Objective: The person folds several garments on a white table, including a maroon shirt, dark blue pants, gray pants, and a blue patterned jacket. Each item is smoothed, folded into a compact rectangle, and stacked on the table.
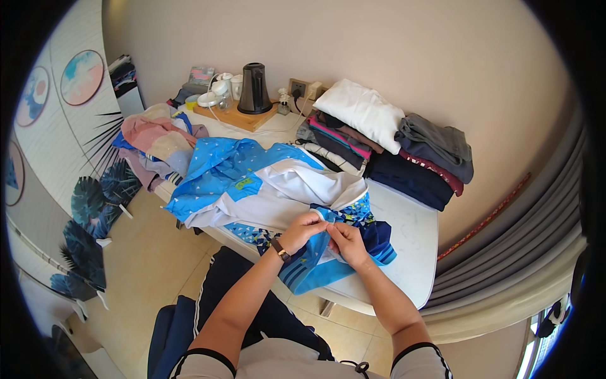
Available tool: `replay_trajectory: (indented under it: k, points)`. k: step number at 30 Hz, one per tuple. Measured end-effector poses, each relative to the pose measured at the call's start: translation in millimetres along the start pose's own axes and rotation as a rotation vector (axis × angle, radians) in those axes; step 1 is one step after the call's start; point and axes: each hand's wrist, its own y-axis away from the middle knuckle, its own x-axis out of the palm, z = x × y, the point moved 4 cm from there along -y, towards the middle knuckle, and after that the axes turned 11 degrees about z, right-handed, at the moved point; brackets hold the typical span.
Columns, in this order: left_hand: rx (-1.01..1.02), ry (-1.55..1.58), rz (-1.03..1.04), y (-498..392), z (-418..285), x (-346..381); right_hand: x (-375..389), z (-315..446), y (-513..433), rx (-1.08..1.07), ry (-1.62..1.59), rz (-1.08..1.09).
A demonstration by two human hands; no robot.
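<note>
A blue jacket with a white lining [284, 189] and a patterned hem lies spread on the white table [412, 246], its striped ribbed band hanging over the near edge. My left hand [303, 232], with a watch on the wrist, pinches the jacket's edge near its lower part. Close against it, my right hand [347, 241] grips the same edge, thumbs and fingertips nearly touching. Whatever small part lies between the fingertips is too hidden to name.
Folded clothes [407, 175] are stacked at the back right, a white garment [360, 113] on top. Loose clothes [161, 137] heap at the left. Behind stand a black kettle [254, 90] on a wooden board [255, 122], white cups and a cable. A grey curtain [521, 251] hangs at the right.
</note>
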Motion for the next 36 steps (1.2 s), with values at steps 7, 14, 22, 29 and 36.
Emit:
replay_trajectory:
  k: [7, 14, 22, 29, 36]
  points:
    - [-0.029, 0.029, -0.029, 6, -14, 6, 4, -1, 6, -0.121, 0.037, -0.081]
    - [-0.025, 0.080, -0.027, 6, -7, 6, 2, 4, 5, 0.015, -0.079, -0.101]
    - [-0.057, -0.091, 0.050, 4, -2, 10, 2, -3, 8, 0.036, -0.055, -0.076]
    - [0.003, -0.030, -0.039, 14, -2, 1, 11, 13, 17, -0.096, -0.089, -0.203]
    - [0.091, -0.043, -0.099, 18, -24, 2, -4, 11, 22, -0.179, -0.038, -0.261]
